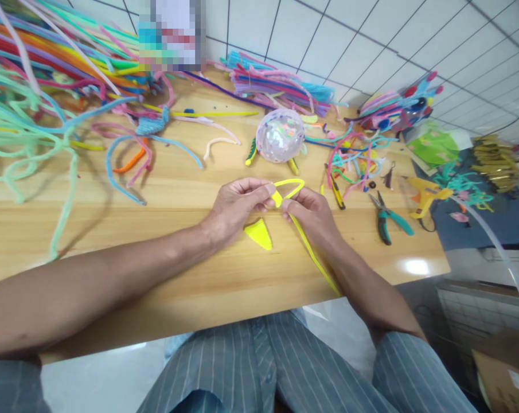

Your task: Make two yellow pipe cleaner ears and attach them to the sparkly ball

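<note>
Between finger and thumb, my left hand (242, 205) pinches a small folded yellow piece (277, 198) of pipe cleaner. My right hand (311, 213) is closed on the yellow pipe cleaner (307, 248) that runs from this piece. It loops up between the two hands, and its long tail hangs down past my right wrist toward the table's front edge. On the wood just below my hands lies a flat yellow triangle (260, 234), apparently made of the same fuzzy material. A clear round container (280, 136) with shiny bits stands beyond my hands.
Pliers (388, 218), a yellow glue gun (426, 195) and a yellow-black cutter (337, 190) lie to the right. Pale green pipe cleaners (22, 126) spread across the left. More pipe cleaner bundles (276, 86) line the tiled wall. The wooden table (156, 304) ends near my lap.
</note>
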A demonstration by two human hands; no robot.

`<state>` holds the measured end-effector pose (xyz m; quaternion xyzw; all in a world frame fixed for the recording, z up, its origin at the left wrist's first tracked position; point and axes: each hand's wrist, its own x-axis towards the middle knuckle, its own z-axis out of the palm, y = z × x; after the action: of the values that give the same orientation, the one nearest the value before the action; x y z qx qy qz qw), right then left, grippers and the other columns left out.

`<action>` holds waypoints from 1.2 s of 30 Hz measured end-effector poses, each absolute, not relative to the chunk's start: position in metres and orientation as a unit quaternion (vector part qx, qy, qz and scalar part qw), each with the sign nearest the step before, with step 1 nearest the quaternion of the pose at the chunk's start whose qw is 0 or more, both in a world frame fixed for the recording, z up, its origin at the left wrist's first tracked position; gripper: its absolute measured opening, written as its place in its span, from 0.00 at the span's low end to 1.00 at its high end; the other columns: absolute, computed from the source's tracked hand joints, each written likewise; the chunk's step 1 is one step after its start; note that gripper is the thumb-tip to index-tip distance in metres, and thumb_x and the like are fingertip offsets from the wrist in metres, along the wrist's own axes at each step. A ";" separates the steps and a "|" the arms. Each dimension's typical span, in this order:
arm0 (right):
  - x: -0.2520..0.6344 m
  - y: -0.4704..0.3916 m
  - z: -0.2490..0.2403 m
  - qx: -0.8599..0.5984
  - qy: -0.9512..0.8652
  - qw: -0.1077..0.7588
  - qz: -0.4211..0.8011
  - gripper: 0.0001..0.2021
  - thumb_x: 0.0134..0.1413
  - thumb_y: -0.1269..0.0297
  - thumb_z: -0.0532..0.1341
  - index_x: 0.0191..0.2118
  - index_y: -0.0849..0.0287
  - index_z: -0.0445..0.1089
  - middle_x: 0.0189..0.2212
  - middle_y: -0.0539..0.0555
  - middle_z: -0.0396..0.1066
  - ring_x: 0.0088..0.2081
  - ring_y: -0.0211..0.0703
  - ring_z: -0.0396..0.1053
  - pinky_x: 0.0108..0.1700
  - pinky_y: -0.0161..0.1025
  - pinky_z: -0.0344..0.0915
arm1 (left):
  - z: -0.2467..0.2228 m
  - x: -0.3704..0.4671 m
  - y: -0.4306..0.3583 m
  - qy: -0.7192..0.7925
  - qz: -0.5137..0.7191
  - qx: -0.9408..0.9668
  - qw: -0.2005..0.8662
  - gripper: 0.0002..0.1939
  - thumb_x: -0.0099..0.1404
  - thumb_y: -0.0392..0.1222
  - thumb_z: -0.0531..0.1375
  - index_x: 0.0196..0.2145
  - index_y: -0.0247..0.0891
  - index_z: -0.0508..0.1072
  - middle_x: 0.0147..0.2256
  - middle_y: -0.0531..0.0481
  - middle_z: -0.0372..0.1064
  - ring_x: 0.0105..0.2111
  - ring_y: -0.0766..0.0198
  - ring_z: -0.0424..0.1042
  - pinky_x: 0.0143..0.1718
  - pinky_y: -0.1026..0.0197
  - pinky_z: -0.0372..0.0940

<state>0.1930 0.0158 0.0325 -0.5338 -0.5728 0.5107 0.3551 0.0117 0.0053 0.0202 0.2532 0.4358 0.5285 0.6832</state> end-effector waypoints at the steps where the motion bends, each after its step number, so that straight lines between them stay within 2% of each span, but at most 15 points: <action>1: 0.193 0.015 0.033 -0.536 -0.575 0.353 0.508 0.08 0.50 0.60 0.69 0.27 0.54 0.73 0.22 0.46 0.72 0.26 0.38 0.65 0.32 0.39 0.61 | 0.020 0.012 0.005 0.436 0.528 0.256 0.682 0.14 0.53 0.43 0.81 0.33 0.36 0.83 0.27 0.50 0.79 0.28 0.67 0.75 0.33 0.64 0.70; 11: 0.193 0.016 0.029 -0.536 -0.571 0.346 0.516 0.09 0.47 0.59 0.71 0.28 0.55 0.73 0.22 0.46 0.72 0.25 0.37 0.64 0.30 0.38 0.58 | 0.018 0.012 0.004 0.431 0.525 0.253 0.689 0.16 0.51 0.45 0.82 0.33 0.36 0.84 0.28 0.49 0.80 0.29 0.65 0.77 0.36 0.62 0.73; 22: 0.192 0.015 0.027 -0.534 -0.588 0.347 0.500 0.09 0.47 0.58 0.69 0.26 0.55 0.71 0.22 0.46 0.71 0.24 0.36 0.62 0.29 0.38 0.57 | 0.020 0.010 0.004 0.421 0.514 0.260 0.701 0.10 0.57 0.40 0.78 0.30 0.35 0.83 0.28 0.49 0.79 0.29 0.67 0.76 0.36 0.63 0.72; 30: 0.192 0.017 0.029 -0.546 -0.562 0.360 0.507 0.10 0.46 0.58 0.71 0.26 0.55 0.71 0.20 0.46 0.71 0.23 0.36 0.64 0.30 0.38 0.60 | 0.016 0.014 0.002 0.380 0.512 0.262 0.724 0.19 0.56 0.47 0.79 0.37 0.35 0.80 0.29 0.50 0.79 0.29 0.67 0.77 0.34 0.66 0.71; 36: 0.192 0.017 0.027 -0.541 -0.554 0.368 0.515 0.14 0.45 0.55 0.75 0.26 0.54 0.72 0.20 0.46 0.71 0.24 0.37 0.63 0.29 0.38 0.60 | 0.009 0.015 0.001 0.378 0.517 0.310 0.703 0.24 0.49 0.49 0.82 0.34 0.35 0.78 0.26 0.53 0.76 0.26 0.70 0.72 0.30 0.67 0.67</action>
<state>0.1920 0.0174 0.0265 -0.5413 -0.5536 0.5150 0.3680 0.0151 0.0014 0.0092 0.3103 0.3776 0.5169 0.7028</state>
